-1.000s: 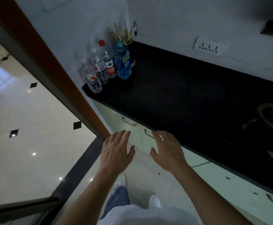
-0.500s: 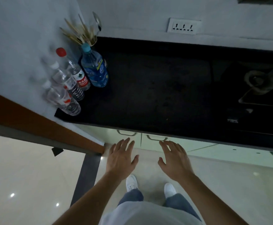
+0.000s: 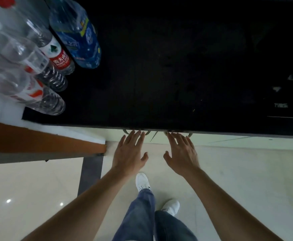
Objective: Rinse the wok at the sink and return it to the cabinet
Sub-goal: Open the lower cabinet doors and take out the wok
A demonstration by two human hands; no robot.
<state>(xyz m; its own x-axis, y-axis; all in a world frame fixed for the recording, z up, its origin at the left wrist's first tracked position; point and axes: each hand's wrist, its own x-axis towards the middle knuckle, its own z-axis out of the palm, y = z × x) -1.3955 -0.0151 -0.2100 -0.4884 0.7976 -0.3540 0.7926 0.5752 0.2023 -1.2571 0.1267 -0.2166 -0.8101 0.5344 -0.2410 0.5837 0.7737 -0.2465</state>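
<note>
head view, steeply downward over counter edge (image 3: 159, 126), close

The left hand (image 3: 128, 153) and right hand (image 3: 182, 154) lead into bare forearms (image 3: 90, 199). The person wears loose blue jeans (image 3: 141, 216) and white shoes (image 3: 142, 181), seemingly laced sneakers, though that detail is soft.

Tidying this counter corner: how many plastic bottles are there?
4, clustered at the left end of the countertop: blue bottle farthest back, red-labelled bottle beside it, clear ribbed bottle next, orange-striped bottle nearest the front edge. More may sit beyond the frame.
</note>
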